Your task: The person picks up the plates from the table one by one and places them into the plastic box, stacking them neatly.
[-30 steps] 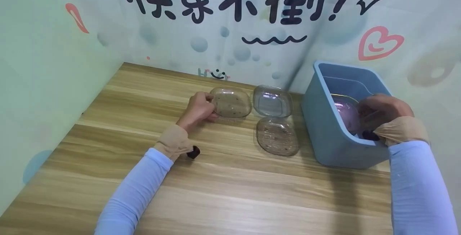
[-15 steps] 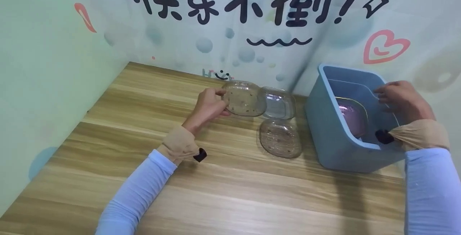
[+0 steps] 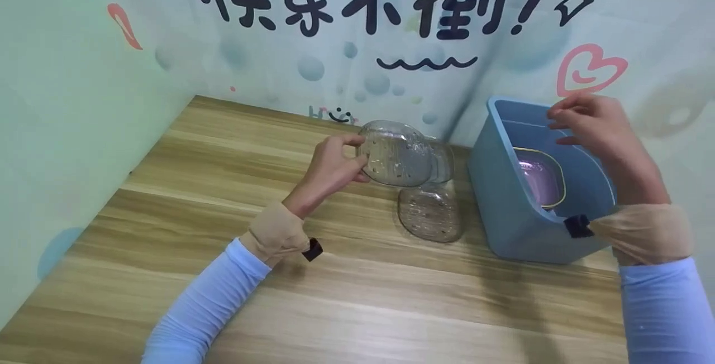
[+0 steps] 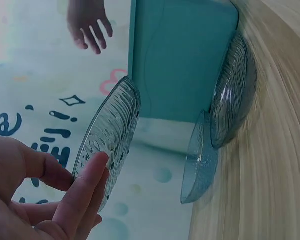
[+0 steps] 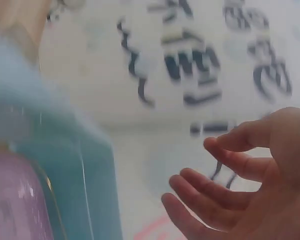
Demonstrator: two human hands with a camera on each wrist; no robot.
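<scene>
My left hand (image 3: 332, 169) pinches the left edge of a clear ribbed plate (image 3: 395, 153), thumb on one side and fingers on the other. In the left wrist view that plate (image 4: 110, 130) is tilted and off the table. Behind it, partly covered in the head view, a bluish clear dish (image 3: 443, 162) rests on the table. Nearer me lies a greyish-brown clear dish (image 3: 430, 214). Over the blue bin (image 3: 505, 207) hovers my right hand (image 3: 606, 138), holding nothing, its fingers loosely bent. Inside the bin is a purple dish (image 3: 540, 180) with a yellow rim.
The wooden table (image 3: 357, 297) meets a printed wall cloth (image 3: 279, 62) at the back and a pale green wall (image 3: 72, 101) on the left. The bin's tall sides stand at the right, close to the two dishes on the table.
My left hand has lifted the ribbed plate from the table and carried it right, over the bluish dish. My right hand has come up out of the bin, leaving the purple dish inside.
</scene>
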